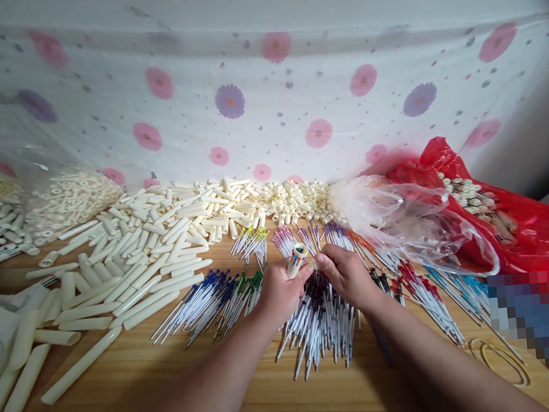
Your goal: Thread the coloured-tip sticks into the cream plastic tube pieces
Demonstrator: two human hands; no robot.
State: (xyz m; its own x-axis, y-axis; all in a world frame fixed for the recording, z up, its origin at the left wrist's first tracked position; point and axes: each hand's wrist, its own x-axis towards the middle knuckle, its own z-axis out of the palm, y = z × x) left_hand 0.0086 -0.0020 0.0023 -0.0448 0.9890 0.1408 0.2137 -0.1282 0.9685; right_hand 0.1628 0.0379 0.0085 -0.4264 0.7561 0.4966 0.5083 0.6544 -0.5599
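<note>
My left hand (282,290) is closed around a white slotted pen barrel (296,260), its open end tilted up with several coloured bits showing in it. Close on its right, my right hand (346,275) has thumb and fingers pinched together; what is between them, if anything, is too small to make out. Under and between the hands lies a fan of dark purple-tipped pen refills (321,327). Green-tipped refills (244,298) and blue-tipped refills (199,302) lie left of my left hand. Red-tipped refills (429,301) are right of my right wrist.
Long cream pen tubes (136,276) are heaped at left, and short slotted barrels (293,201) along the back. A clear plastic bag (400,214) and a red bag (531,228) holding white parts stand at right. Yellow loops (502,365) lie near the front right.
</note>
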